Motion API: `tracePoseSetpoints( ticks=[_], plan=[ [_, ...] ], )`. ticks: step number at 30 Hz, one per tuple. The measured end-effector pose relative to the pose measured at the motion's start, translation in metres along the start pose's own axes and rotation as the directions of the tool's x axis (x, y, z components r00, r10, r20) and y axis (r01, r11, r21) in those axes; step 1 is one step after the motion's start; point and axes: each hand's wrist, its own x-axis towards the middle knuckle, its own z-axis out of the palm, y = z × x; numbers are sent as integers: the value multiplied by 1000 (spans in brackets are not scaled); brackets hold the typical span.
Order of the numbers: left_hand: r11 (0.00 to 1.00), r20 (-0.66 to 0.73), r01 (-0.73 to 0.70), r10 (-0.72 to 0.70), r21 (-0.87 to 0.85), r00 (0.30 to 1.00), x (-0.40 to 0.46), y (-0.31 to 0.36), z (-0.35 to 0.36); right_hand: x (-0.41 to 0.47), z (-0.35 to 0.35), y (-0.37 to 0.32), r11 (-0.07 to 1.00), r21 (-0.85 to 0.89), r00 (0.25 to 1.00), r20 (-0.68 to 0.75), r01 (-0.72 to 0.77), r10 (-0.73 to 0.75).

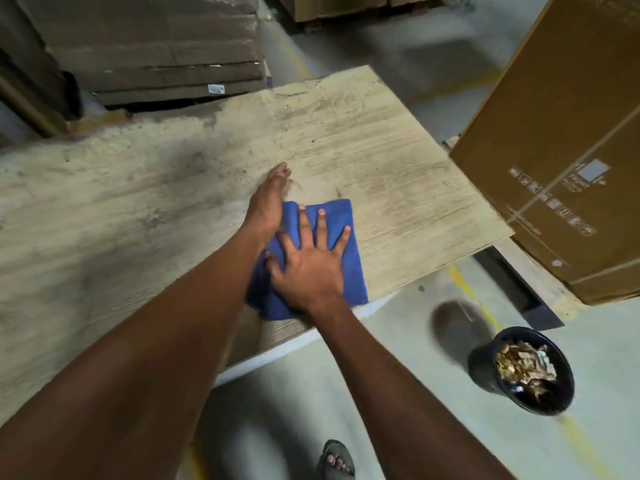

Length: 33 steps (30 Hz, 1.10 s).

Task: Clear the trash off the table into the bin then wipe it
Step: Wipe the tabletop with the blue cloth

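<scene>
**Cloth pinned flat for the wipe, trash already in the bin**

Head view: the blue cloth (322,258) lies folded near the table's (363,133) front right corner, close to the near edge. The right hand (308,268) presses it with fingers spread and straight, so the load spreads across the whole pad rather than one spot. The left hand (268,206) lies edge-on along the cloth's left side, fingers extended, apparently bracing or guiding it. The bin (485,368) stands on the floor beside that corner, holding crumpled trash, within easy reach for dropping. No trash shows on the tabletop, so I judge wiping is the current step. Dark smudges remain further left.
</scene>
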Motion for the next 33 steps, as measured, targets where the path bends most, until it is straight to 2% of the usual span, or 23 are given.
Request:
tracePoseSetpoints(
  ticks=[2,3,5,6,7,9,10,11,12,13,15,17,20,25,27,30,33],
  plan=[
    [999,-12,53,-53,11,999,-11,9,-9,-20,6,-37,1000,10,999,42,16,-17],
    [994,-35,26,-22,110,999,-21,11,-14,-26,8,-48,1000,4,997,70,28,-29],
    [920,-154,-72,141,385,978,-43,8,-22,-27,10,-57,995,78,995,75,66,-72],
    [858,-204,-124,255,498,945,-53,2,-26,-26,9,-55,977,197,995,39,83,-92],
    [791,-220,-173,361,587,906,-65,-1,-29,-27,5,-52,926,365,995,-31,98,-93],
    [721,-227,-249,493,646,840,-82,-5,-31,-30,-7,-37,703,696,967,-251,151,40],
    [712,-212,-266,507,650,836,-90,-11,-32,-29,-12,-24,615,770,931,-328,167,158],
    [707,-183,-264,488,656,854,-95,-20,-32,-26,-15,-8,601,784,898,-366,157,243],
    [680,-124,-255,456,688,881,-103,-31,-31,-20,-17,8,645,753,883,-383,127,273],
    [610,-33,-259,424,749,905,-109,-44,-30,-11,-19,23,714,694,889,-380,91,256],
    [362,135,-272,360,892,923,-119,-67,-27,8,-16,44,869,492,944,-307,51,119],
    [201,171,-240,311,950,935,-121,-80,-26,22,-14,56,968,243,978,-209,68,-16],
    [157,165,-219,297,963,940,-109,-77,-35,30,-15,60,992,82,986,-147,98,-85],
    [207,-17,-21,181,978,983,-51,-52,-75,29,-12,55,997,30,987,-145,66,-61],
    [206,-44,12,154,978,987,-38,-46,-75,30,-12,54,998,20,989,-138,61,-58],
    [176,25,-59,188,983,982,-61,-51,-63,30,-15,52,999,10,990,-132,50,-48],
    [112,171,-202,236,973,956,-122,-73,-53,30,-17,54,999,10,995,-90,52,-51]
  ],
)
